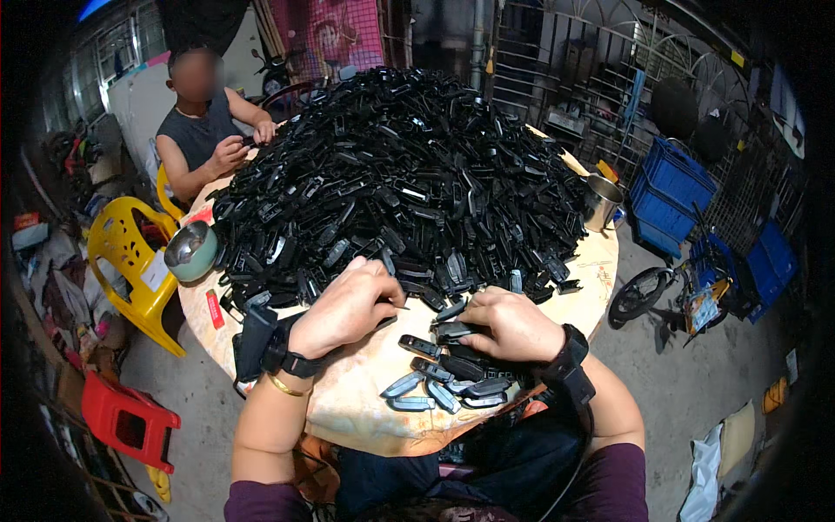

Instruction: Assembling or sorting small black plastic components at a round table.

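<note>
Casing pile [400, 183]: twelve o'clock; we judge most remains.
Set-apart casings [463, 367]: five o'clock; few.
Left hand [348, 300]: grip we cannot tell.
Right hand [511, 325]: pinches black casing [454, 331].

Grey concrete floor [209, 396], bare patches left and right. Round tabletop [361, 409] in the middle, pale patterned cover, brightly lit. Left: yellow plastic chair [130, 252], red plastic stool [104, 402] nearer, heaped clutter [74, 283] along the edge. Far left: window [117, 56], pale panel [139, 97]. Far: pink panel [344, 39], upright pipe [477, 48]. Far right: metal bars [539, 65], dim behind. Right: stacked blue crates [668, 187], small wheel [639, 296] nearer.
</note>
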`<action>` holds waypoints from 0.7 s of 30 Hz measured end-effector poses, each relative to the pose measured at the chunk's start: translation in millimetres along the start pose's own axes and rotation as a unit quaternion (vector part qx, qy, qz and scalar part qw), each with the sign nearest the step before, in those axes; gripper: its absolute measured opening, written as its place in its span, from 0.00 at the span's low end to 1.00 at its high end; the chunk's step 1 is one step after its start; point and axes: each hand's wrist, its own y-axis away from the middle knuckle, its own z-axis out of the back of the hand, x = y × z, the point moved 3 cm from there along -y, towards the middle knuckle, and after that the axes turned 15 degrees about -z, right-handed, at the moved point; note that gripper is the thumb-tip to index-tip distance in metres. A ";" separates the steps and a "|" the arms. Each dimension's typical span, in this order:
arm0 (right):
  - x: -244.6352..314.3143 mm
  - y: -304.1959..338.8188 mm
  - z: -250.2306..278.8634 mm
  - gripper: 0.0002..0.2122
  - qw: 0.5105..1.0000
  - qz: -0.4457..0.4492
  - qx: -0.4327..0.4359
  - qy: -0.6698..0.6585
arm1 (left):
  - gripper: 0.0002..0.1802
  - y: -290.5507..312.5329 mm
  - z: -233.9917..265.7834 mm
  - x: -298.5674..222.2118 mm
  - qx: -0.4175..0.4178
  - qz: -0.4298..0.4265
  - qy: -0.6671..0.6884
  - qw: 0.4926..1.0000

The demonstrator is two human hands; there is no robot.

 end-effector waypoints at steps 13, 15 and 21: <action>-20.0 -13.6 -8.5 0.09 0.996 0.022 -0.060 -0.070 | 0.12 4.7 -28.8 -18.6 0.037 0.006 -0.092 0.995; -16.5 -18.0 -15.0 0.08 0.999 -0.007 -0.027 -0.026 | 0.14 -3.1 -27.1 -20.4 -0.044 0.007 -0.045 0.998; -4.1 -21.2 -15.1 0.08 0.999 -0.029 -0.018 0.005 | 0.15 -10.7 -31.4 -15.1 -0.193 0.069 0.161 0.965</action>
